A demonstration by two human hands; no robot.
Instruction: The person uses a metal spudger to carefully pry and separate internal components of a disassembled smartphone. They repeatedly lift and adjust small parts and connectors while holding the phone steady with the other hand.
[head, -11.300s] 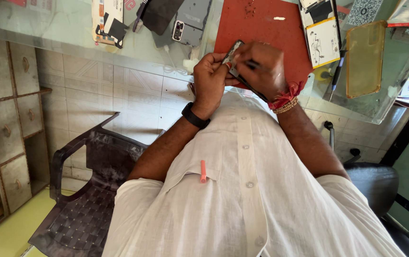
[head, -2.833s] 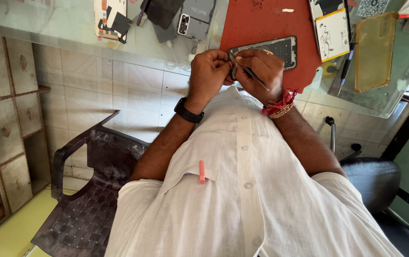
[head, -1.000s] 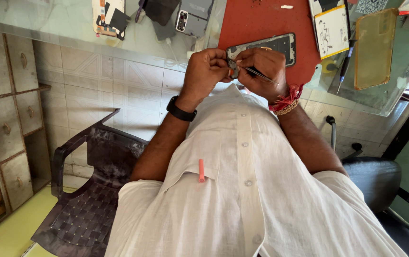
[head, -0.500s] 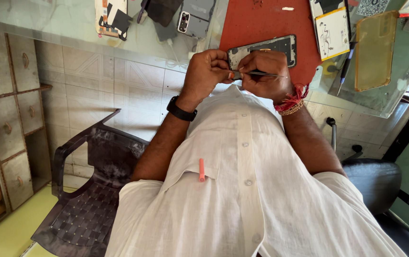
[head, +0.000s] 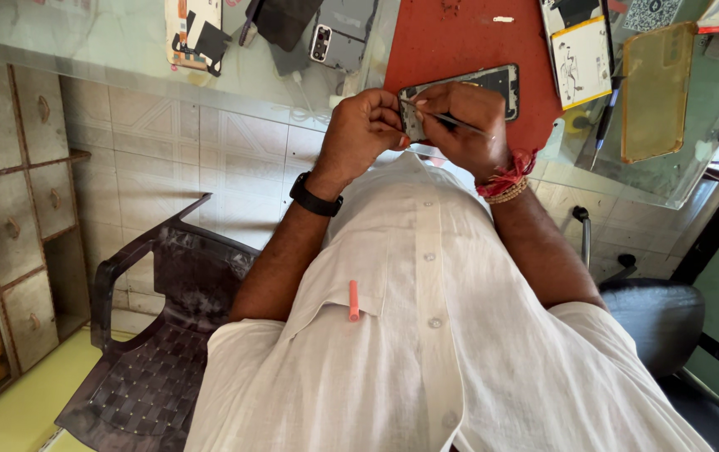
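On the red mat (head: 468, 42) at 12 o'clock, the left hand (head: 363, 134) pinched the opened phone (head: 460, 96) while the right hand (head: 464, 125), having shifted slightly, pinched a thin tool (head: 447, 120) against its edge, suggesting continued prying.

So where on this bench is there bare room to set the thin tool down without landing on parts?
Free: the red mat above the opened phone, near a small white bit; also bare glass left of the phone parts. Crowded: the right side, with battery, pen and amber case.
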